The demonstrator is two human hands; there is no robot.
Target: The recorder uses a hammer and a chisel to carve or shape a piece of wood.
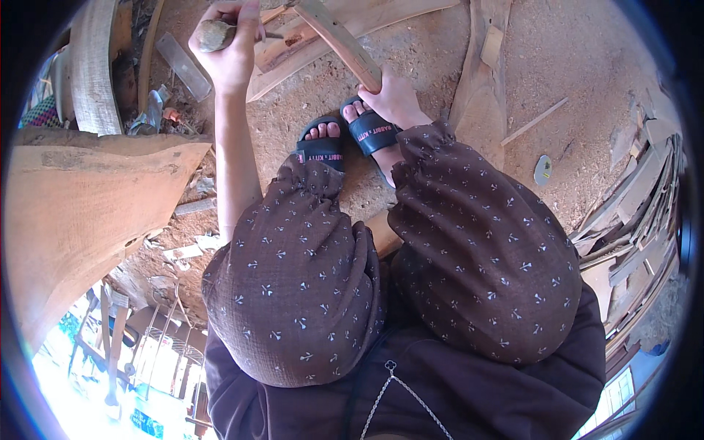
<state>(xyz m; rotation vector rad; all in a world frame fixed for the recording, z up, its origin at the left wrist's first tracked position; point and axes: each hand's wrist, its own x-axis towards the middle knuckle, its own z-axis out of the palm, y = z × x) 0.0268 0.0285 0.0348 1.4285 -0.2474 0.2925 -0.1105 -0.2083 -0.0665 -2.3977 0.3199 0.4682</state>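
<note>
A silver chain (375,402) with a clover-shaped pendant hangs nearest the camera. Beyond it, patterned brown trousers (480,249) cover both bent knees. The left hand (233,59), at upper left, is closed around a tool (215,35); its rounded handle end protrudes from the fist, and a thin dark shank shows to the right. The right hand (396,95), ahead of the right knee, is wrapped around the lower end of a wooden bar (339,42). The bar slants up and left to the top edge of the view.

Black sandals (320,146) are on both feet, on the dusty ground (440,44). Below the bar and the shank lies a curved plank (389,16) with a dark recess; contact between shank and plank cannot be determined. A broad slab (95,183) stands at left; stacked wood offcuts (634,205) line the right side.
</note>
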